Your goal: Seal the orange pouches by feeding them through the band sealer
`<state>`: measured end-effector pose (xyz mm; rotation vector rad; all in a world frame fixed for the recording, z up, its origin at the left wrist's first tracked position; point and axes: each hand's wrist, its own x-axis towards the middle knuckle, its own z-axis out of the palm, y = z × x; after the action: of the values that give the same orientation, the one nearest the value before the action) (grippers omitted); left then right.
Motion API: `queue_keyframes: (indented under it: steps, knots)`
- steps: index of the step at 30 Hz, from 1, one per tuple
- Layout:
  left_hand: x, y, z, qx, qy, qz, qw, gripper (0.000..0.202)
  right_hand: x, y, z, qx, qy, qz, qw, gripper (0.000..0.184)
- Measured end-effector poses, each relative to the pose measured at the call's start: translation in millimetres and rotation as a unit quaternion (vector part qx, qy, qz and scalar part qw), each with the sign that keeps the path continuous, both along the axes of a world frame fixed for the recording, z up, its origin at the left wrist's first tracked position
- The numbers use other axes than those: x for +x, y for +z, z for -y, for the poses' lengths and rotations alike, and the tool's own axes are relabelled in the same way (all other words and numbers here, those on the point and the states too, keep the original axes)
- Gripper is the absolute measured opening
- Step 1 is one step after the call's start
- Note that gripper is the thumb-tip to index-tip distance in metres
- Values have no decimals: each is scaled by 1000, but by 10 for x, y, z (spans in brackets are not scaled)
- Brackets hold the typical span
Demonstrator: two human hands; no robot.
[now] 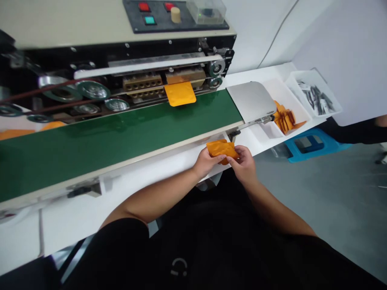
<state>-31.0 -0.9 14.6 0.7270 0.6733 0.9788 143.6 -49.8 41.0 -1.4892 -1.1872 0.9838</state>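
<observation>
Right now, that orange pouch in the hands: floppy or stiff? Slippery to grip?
The orange pouch is probably floppy: it creases and bends where the left hand and right hand hold it. Its faint sheen suggests a somewhat slippery film. It is likely light, since fingers alone seem to carry it.

My left hand (207, 163) and right hand (243, 164) are holding one orange foil pouch (222, 149), while one square orange pouch (180, 93) and two white plastic trays (279, 92) are sitting farther off.

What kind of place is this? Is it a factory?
It is probably a small packaging workshop. A heat-sealing machine runs along a green conveyor belt, an orange pouch sits at its sealing band, and a white tray holds more orange pouches.
</observation>
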Motion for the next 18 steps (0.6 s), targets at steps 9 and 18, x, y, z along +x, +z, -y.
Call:
queue_keyframes:
  steps: [9, 18]
  knots:
    - [4, -14, 0, -3, 16, -26, 1000, 78, -15, 65, -102, 0, -70, -88, 994, 37]
    - [7, -54, 1, 17, 0, -22, 1000, 80, 13, 144, -146, -44, -59, -167, 983, 40]
